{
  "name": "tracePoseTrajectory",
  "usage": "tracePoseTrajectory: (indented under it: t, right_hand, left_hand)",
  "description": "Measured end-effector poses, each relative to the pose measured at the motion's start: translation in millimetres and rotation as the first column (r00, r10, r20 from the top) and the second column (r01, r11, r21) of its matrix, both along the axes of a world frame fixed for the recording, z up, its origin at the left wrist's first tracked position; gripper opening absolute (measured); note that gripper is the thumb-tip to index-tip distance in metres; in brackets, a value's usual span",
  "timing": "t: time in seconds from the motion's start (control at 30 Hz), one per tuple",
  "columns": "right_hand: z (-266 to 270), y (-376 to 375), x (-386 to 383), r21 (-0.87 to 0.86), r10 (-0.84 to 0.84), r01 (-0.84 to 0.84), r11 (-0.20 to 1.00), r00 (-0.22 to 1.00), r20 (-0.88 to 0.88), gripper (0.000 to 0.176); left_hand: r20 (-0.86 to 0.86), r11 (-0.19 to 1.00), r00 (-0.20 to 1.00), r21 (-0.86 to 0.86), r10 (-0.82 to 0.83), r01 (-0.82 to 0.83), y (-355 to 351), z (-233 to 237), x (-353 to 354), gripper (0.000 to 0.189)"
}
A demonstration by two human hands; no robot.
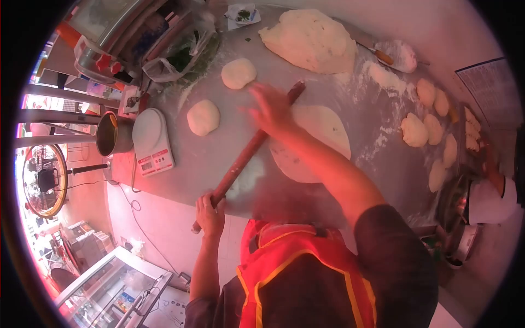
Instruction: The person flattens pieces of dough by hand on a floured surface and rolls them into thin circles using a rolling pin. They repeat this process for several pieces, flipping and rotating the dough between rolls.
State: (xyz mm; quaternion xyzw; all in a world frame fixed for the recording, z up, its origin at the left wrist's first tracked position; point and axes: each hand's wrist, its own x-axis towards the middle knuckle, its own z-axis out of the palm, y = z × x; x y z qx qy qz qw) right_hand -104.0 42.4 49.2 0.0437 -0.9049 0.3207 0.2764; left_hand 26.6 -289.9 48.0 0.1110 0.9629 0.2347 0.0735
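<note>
My left hand is closed around the lower end of a dark wooden rolling pin, near the table's front edge. The pin slants up to the right, its far end lying by a flat, rolled-out round of dough. Across the upper part of the pin lies my right hand, slightly blurred, its fingers stretched out and apart; my forearm hides part of the flat dough. Close to those fingertips sits one dough ball. A second dough ball rests to the left.
A large dough mass lies at the back beside a wooden-handled tool. Loose flour and several dough pieces are on the right. A kitchen scale and metal pot stand left. Another person's sleeve shows far right.
</note>
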Motion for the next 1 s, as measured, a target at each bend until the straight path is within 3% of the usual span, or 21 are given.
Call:
tracePoseTrajectory:
  t: [0.07, 0.1, 0.13, 0.17, 0.23, 0.27, 0.33, 0.4, 0.43, 0.47, 0.5, 0.53, 0.57, 0.63, 0.7, 0.77, 0.8, 0.87, 0.9, 0.93, 1.0]
  right_hand:
    - [-2, 36, 61, -0.038, -0.202, 0.207, 0.978, 0.975, 0.095, 0.050]
    - [-37, 73, 101, -0.073, -0.288, 0.312, 0.947, 0.929, 0.231, 0.052]
    - [-32, 92, 133, -0.003, -0.475, 0.528, 0.849, 0.767, 0.431, 0.049]
    - [-27, 105, 155, 0.109, -0.623, 0.659, 0.744, 0.626, 0.468, 0.047]
    - [-41, 127, 190, 0.190, -0.677, 0.680, 0.709, 0.580, 0.453, 0.046]
    - [-47, 134, 193, 0.147, -0.636, 0.686, 0.713, 0.542, 0.550, 0.045]
    - [-35, 136, 187, 0.055, -0.514, 0.705, 0.707, 0.459, 0.725, 0.042]
    - [-22, 138, 179, -0.032, -0.349, 0.637, 0.770, 0.463, 0.815, 0.035]
    - [-18, 140, 174, -0.082, -0.267, 0.606, 0.791, 0.463, 0.845, 0.031]
    - [-16, 129, 173, -0.030, -0.350, 0.498, 0.866, 0.648, 0.677, 0.026]
    - [-16, 108, 171, 0.058, -0.380, 0.400, 0.914, 0.800, 0.464, 0.020]
    - [13, 78, 160, 0.018, -0.291, 0.323, 0.946, 0.822, 0.489, 0.015]
    - [32, 44, 157, -0.025, -0.214, 0.263, 0.964, 0.832, 0.511, 0.018]
    - [81, -10, 154, -0.132, 0.051, 0.012, 0.991, 0.884, 0.464, 0.016]
    - [102, -36, 158, -0.275, 0.330, -0.221, 0.936, 0.820, 0.467, 0.016]
    - [99, -29, 170, -0.301, 0.235, -0.124, 0.945, 0.901, 0.365, 0.019]
    - [95, -22, 179, -0.321, 0.185, -0.078, 0.944, 0.930, 0.316, 0.020]
    - [55, 3, 205, -0.416, 0.042, 0.205, 0.886, 0.857, 0.513, 0.028]
    - [62, 21, 214, -0.383, -0.025, 0.314, 0.869, 0.800, 0.600, 0.030]
    - [69, 40, 222, -0.340, -0.089, 0.418, 0.842, 0.730, 0.678, 0.032]
    - [59, 73, 243, -0.260, -0.250, 0.541, 0.800, 0.695, 0.674, 0.034]
  left_hand:
    - [0.039, 0.999, 0.998, 0.026, 0.044, -0.045, -6, 0, -6, 0.035]
    - [0.051, 0.997, 0.996, 0.023, 0.068, -0.069, -12, -1, -4, 0.036]
    - [0.060, 0.995, 0.994, 0.024, 0.095, -0.097, -14, -5, -5, 0.036]
    - [0.033, 0.993, 0.993, 0.028, 0.114, -0.115, -16, -11, -9, 0.037]
    - [-0.022, 0.988, 0.988, 0.028, 0.156, -0.155, -17, -28, -12, 0.039]
    - [-0.059, 0.989, 0.987, 0.016, 0.148, -0.147, -10, -39, -17, 0.039]
    - [-0.127, 0.997, 0.991, 0.069, 0.045, -0.036, 41, -3, -27, 0.038]
    - [-0.178, 0.958, 0.962, 0.158, -0.209, 0.238, 85, -2, -38, 0.038]
    - [-0.065, 0.880, 0.971, 0.413, -0.228, 0.234, 109, -3, -38, 0.036]
    - [0.041, 0.744, 0.960, 0.641, -0.278, 0.188, 135, -7, -36, 0.035]
    - [0.119, 0.627, 0.949, 0.773, -0.292, 0.096, 162, -22, -35, 0.035]
    - [0.192, 0.491, 0.930, 0.871, -0.313, -0.014, 189, -38, -33, 0.035]
    - [0.228, 0.499, 0.927, 0.865, -0.297, -0.053, 210, -45, -32, 0.033]
    - [0.219, 0.692, 0.944, 0.722, -0.246, 0.013, 232, -31, -32, 0.030]
    - [0.149, 0.877, 0.958, 0.455, -0.247, 0.155, 232, 13, -35, 0.027]
    - [0.071, 0.954, 0.953, 0.084, -0.294, 0.288, 226, 79, -45, 0.024]
    - [0.047, 0.939, 0.945, -0.107, -0.325, 0.328, 225, 113, -50, 0.023]
    - [0.002, 0.833, 0.921, -0.427, -0.389, 0.353, 229, 170, -65, 0.020]
    - [-0.019, 0.757, 0.904, -0.555, -0.427, 0.346, 235, 195, -76, 0.018]
    - [-0.106, 0.706, 0.868, -0.633, -0.486, 0.318, 241, 209, -88, 0.016]
    - [-0.251, 0.597, 0.748, -0.768, -0.615, 0.232, 256, 234, -123, 0.012]
